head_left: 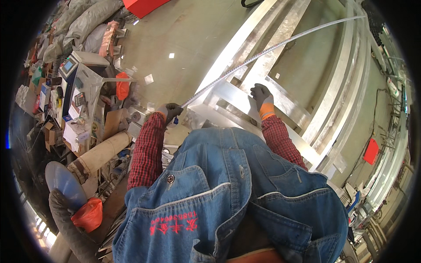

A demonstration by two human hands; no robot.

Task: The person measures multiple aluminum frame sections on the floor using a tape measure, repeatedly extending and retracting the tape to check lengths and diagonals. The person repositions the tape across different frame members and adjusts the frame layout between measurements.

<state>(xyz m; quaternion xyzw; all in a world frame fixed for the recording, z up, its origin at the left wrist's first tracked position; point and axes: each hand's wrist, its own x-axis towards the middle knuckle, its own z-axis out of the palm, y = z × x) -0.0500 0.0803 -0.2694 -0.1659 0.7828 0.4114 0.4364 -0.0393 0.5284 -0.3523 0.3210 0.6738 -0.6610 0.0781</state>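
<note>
Your gloved left hand (172, 111) is closed around the near end of the measuring tape (285, 41), with a small blue part (176, 120) showing just under the fingers; that grip presumably keeps this end from slipping or springing back. From there the tape stretches away from you and to the right, crossing above the silvery metal beams (280, 33), perhaps so the blade spans them; what secures its far end is too small to tell. Your right hand (262, 94) is over the near crosspiece (230, 94), fingers curled inward with nothing visible in them, though you can't tell whether they pinch something small. The tape passes beyond that hand, apart from it. Farther out, a machine with a screen (69, 65) stands to your left, and a red sheet (371, 151) lies well to your right.
</note>
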